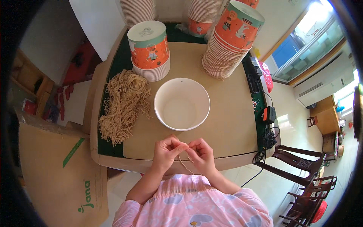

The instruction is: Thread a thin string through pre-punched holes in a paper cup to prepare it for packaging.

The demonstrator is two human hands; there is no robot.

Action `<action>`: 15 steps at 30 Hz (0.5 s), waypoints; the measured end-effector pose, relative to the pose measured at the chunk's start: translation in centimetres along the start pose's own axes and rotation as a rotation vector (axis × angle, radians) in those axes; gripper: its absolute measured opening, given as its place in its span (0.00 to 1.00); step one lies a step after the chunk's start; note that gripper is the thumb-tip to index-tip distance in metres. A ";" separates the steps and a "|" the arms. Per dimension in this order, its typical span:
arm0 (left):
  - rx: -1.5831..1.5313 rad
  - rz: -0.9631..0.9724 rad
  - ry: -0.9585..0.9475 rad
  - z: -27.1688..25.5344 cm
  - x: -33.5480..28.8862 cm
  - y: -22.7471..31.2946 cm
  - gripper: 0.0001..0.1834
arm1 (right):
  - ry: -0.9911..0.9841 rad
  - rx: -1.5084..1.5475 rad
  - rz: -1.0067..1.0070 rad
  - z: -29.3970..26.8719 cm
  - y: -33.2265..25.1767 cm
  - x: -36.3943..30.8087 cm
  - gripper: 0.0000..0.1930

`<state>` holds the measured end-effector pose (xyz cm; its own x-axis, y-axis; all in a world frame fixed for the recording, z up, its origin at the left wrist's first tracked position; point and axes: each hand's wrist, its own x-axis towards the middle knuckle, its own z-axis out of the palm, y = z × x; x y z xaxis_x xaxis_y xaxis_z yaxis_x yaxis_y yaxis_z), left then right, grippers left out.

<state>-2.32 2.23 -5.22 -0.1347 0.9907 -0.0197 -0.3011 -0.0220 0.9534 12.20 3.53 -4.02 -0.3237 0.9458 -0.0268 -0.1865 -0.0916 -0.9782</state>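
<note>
My left hand (167, 150) and my right hand (200, 155) meet at the fingertips over the table's near edge. Both are pinched on a thin beige cord (182, 163), whose slack hangs in a loop between them toward my lap. Just beyond my fingers stands a white paper bucket (182, 105), mouth up, with a small dark hole near its far rim. A loose heap of cut beige cords (124, 106) lies to the left of the bucket. Behind that heap is an upside-down stack of orange and green printed paper buckets (149, 53).
A taller, leaning bucket stack (230, 41) stands at the back right, cords hanging along its rims. More wrapped buckets (200, 19) are behind. Black cables and an orange-black device (269, 114) line the right edge. A cardboard box (60, 170) stands at left, a wooden chair (298, 162) at right.
</note>
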 end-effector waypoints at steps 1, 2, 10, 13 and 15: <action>0.000 0.002 -0.002 0.0 0.0 0.2 0.03 | -0.001 0.028 0.021 -0.2 -0.1 0.1 0.04; 0.022 -0.034 -0.012 -0.1 0.0 0.5 0.02 | -0.002 0.057 0.043 -0.4 -0.1 0.2 0.04; 0.080 -0.043 -0.024 0.3 -0.2 1.2 0.02 | -0.041 0.226 0.256 -1.2 0.1 0.6 0.03; 0.368 0.173 -0.076 0.4 0.6 3.7 0.06 | -0.010 0.324 0.278 -1.2 0.5 1.1 0.02; 0.948 0.686 -0.021 0.7 2.6 6.2 0.10 | 0.042 0.356 0.209 -1.0 0.9 1.5 0.01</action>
<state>-3.89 4.73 0.83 0.0223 0.8125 0.5826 0.6546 -0.4523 0.6058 12.43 5.18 -5.13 -0.3515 0.9067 -0.2332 -0.4324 -0.3781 -0.8185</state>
